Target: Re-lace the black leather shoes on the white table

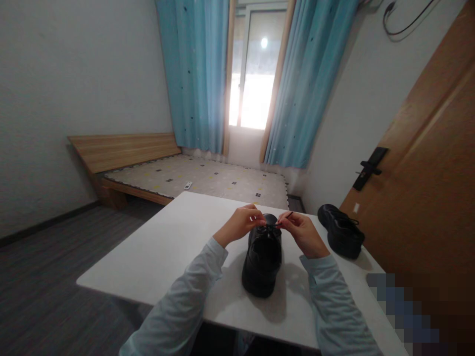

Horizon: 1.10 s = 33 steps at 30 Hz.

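Note:
A black lace-up shoe (261, 262) stands upright on the white table (156, 257), its heel toward me and its toe pointing away. My left hand (243, 222) is at the left of the lacing, thumb and fingers pinched on a shoelace. From the right, my right hand (299, 230) pinches the dark shoelace (285, 217), whose end sticks up past the fingers. Between both hands the lace crosses over the shoe's tongue. How it is looped or knotted there is too small to tell.
A second black shoe (341, 232) rests near the table's right edge, beside a wooden door (419, 173) with a black handle. Beyond the table is a bed (208, 175) with a small white object (188, 186) on it. Blue curtains (200, 74) flank the window.

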Motion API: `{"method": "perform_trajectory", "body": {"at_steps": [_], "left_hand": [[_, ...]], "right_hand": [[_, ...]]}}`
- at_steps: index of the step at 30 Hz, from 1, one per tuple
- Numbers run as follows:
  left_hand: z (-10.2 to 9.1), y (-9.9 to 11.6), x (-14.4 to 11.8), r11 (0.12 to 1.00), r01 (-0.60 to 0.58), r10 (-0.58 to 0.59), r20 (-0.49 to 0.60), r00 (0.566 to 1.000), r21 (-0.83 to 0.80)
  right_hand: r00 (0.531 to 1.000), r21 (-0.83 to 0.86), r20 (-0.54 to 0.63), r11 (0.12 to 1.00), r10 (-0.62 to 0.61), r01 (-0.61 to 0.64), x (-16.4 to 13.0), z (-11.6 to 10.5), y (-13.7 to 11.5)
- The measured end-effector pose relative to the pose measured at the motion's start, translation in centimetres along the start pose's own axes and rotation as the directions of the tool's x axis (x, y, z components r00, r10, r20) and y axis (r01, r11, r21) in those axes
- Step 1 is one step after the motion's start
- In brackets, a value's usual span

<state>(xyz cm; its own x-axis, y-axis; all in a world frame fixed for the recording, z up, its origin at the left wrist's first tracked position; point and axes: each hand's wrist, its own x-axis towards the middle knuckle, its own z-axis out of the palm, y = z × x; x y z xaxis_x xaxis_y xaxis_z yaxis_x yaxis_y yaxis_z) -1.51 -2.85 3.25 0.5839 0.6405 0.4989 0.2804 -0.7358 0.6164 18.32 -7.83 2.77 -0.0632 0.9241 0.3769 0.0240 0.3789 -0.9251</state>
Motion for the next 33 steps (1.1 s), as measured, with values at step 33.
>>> {"method": "perform_trajectory", "body": {"at_steps": [33], "left_hand": [[1.5,-2.5,0.9,0.201,0.012,-0.373,-0.065,0.926,-0.98]], "right_hand": [[0.983,0.408,0.004,0.897,0.186,-0.171,-0.2,-3.8,-0.5]]}}
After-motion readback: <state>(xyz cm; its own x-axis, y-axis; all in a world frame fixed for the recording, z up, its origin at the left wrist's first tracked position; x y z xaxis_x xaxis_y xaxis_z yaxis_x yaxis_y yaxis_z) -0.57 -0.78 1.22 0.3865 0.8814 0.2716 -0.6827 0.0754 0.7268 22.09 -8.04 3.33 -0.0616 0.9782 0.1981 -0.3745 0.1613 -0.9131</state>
